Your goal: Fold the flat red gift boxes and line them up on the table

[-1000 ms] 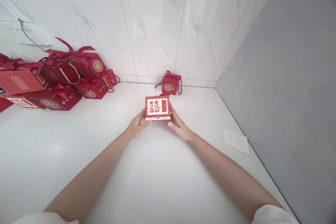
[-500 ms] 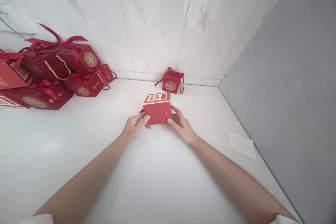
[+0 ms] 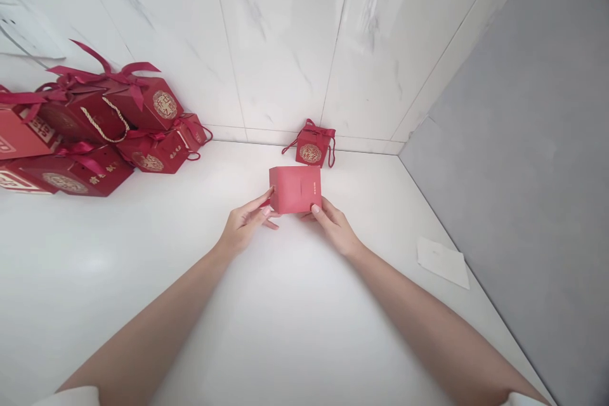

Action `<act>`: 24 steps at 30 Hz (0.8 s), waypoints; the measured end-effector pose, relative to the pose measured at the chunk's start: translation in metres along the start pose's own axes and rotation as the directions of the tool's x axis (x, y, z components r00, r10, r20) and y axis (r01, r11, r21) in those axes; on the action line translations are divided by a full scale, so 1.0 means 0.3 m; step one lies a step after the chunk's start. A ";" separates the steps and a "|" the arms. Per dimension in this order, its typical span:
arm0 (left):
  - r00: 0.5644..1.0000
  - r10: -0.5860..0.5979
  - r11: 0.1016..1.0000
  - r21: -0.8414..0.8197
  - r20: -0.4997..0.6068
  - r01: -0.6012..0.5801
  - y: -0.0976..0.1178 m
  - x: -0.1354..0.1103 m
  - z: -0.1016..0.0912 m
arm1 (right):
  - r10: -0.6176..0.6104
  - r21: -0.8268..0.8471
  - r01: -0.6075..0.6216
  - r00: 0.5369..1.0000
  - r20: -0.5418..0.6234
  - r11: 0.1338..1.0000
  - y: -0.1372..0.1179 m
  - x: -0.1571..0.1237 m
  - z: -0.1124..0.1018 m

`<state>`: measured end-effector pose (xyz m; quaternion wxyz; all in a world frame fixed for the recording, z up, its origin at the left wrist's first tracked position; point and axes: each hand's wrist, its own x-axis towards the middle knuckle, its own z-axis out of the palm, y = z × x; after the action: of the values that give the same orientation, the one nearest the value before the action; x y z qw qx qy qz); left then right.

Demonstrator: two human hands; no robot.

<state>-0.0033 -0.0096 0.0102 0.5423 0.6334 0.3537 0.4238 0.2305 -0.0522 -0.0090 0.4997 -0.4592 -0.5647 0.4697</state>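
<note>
A small red gift box (image 3: 297, 189) is tilted in front of me, its plain face with small gold lettering toward me. My right hand (image 3: 337, 226) grips its lower right corner, thumb in front and the other fingers behind. At the lower left edge, my left hand (image 3: 243, 223) holds the box with thumb and fingers, and a bit of dark red ribbon (image 3: 266, 202) shows there. The box's far side is hidden. Just behind it, near the wall, stands another small red box (image 3: 311, 149) with a ribbon and cord handles.
Several red gift boxes (image 3: 109, 168) with ribbons and gold emblems are piled at the left against the marbled wall tiles (image 3: 276, 44). A white paper (image 3: 442, 261) lies at the right of the white table (image 3: 285, 317), beside a grey surface (image 3: 533, 158).
The box has turned in my hands and shifted slightly right. Its white-patterned face has gone out of sight, and the plain face is now toward me.
</note>
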 end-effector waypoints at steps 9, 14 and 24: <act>0.999 -0.055 0.998 0.012 -0.002 0.055 0.000 0.005 -0.009 | -0.003 -0.023 0.004 0.999 0.032 1.000 -0.003 -0.005 0.000; 0.996 -0.084 0.996 -0.032 0.000 0.084 0.000 0.008 -0.011 | -0.028 -0.053 0.031 0.998 0.053 0.998 0.011 -0.007 -0.002; 0.996 -0.091 0.995 -0.038 -0.002 0.091 0.005 0.011 -0.006 | -0.019 -0.063 0.023 0.998 0.057 0.998 0.004 -0.006 -0.002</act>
<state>-0.0036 -0.0062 0.0124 0.5723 0.6054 0.3749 0.4066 0.2314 -0.0538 -0.0103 0.4735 -0.4554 -0.5979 0.4592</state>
